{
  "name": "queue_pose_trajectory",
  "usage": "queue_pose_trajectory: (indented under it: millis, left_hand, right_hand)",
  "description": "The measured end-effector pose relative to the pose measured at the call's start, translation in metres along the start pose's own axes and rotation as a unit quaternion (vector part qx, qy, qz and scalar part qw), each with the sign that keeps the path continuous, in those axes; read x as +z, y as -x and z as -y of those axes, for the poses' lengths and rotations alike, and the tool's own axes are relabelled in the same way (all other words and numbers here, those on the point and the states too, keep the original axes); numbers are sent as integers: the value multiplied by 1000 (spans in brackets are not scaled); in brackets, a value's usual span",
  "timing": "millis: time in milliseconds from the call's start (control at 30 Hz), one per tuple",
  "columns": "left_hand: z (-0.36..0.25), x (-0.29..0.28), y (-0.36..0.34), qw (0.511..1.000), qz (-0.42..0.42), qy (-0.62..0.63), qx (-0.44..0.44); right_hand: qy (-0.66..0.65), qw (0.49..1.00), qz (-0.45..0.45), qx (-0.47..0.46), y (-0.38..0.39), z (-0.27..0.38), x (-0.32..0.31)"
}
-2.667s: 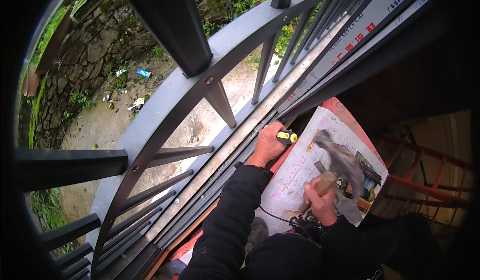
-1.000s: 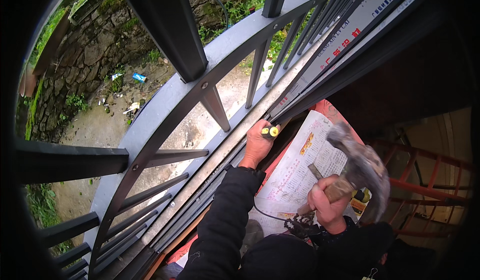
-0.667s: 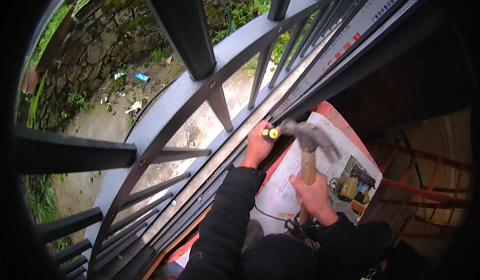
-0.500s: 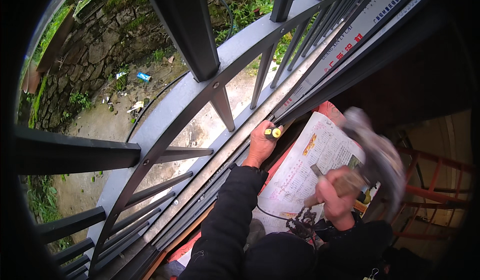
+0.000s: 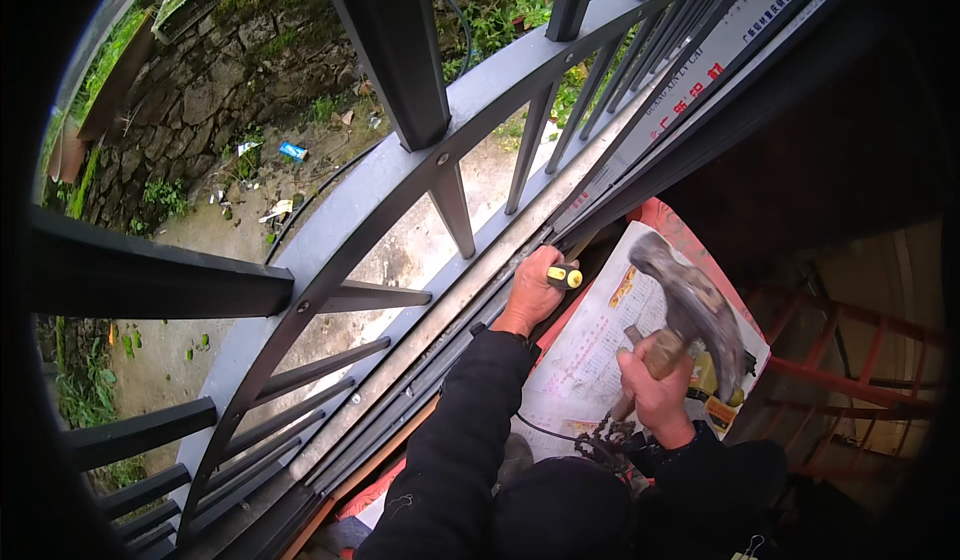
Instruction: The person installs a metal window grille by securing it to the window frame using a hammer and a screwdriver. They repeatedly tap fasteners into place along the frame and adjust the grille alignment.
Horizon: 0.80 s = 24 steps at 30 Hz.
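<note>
My left hand [image 5: 532, 290] is wrapped round the yellow-and-black handle of a tool, perhaps a screwdriver [image 5: 565, 278]. It rests at the dark window track [image 5: 465, 337]; the tool's working end is hidden. To the right, my right hand [image 5: 658, 388] grips the wooden handle of a claw hammer [image 5: 692, 295]. The hammer's metal head is raised over a printed paper sheet [image 5: 575, 370] and smeared by motion. Close to my right fingers is another wooden piece [image 5: 620, 408], partly covered by the hand.
Dark metal railing bars [image 5: 375, 45] and a curved grey rail [image 5: 375, 205] stand along the left. Beyond lie a concrete yard and a stone wall [image 5: 215, 90]. A red metal rack [image 5: 860, 380] stands at right. A dark chain-like bundle [image 5: 603, 445] lies near my lap.
The hammer head has swung leftward, nearer to my left hand, with my right hand shifting slightly left. My left hand keeps its grip at the track. The view has shifted slightly.
</note>
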<state>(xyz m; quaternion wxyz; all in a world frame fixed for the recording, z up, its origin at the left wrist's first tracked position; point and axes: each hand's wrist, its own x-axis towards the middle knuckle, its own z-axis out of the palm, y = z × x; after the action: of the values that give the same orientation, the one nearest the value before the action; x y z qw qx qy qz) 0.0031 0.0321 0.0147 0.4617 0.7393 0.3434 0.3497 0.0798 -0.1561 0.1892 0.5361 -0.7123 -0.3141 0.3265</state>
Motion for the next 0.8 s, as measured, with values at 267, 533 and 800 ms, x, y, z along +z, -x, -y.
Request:
queue_pose_trajectory:
  millis: [267,533,800]
  left_hand:
    - [10,5,14,992,68,-51,96]
    - [4,19,1,998,-7,-34,55]
    - [-7,9,3,999,-36,-22,0]
  right_hand:
    - [13,972,-4,233,7,-26,13]
    - [-78,995,8,-63,18,8,-17]
    - [-19,996,63,63,23,-4,1]
